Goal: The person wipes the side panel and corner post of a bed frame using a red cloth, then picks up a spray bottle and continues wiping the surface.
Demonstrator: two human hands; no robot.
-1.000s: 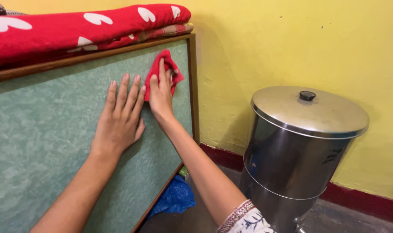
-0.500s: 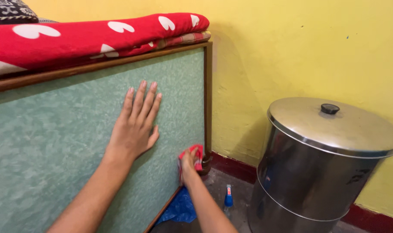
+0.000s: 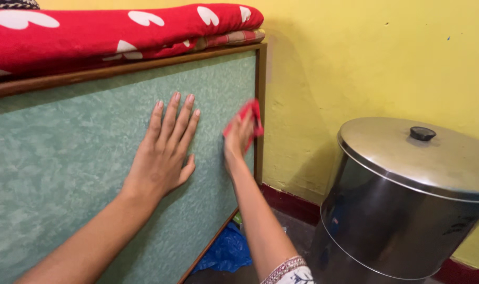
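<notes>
Red cloth bunched in my right hand, pressed on the green panel beside its wooden right edge; my left hand lies flat, empty, leftward.

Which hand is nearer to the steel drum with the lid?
Right. The right hand, holding a red cloth, is at the panel's right edge, closest to the steel drum. The left hand lies flat on the green panel, farther left.
</notes>
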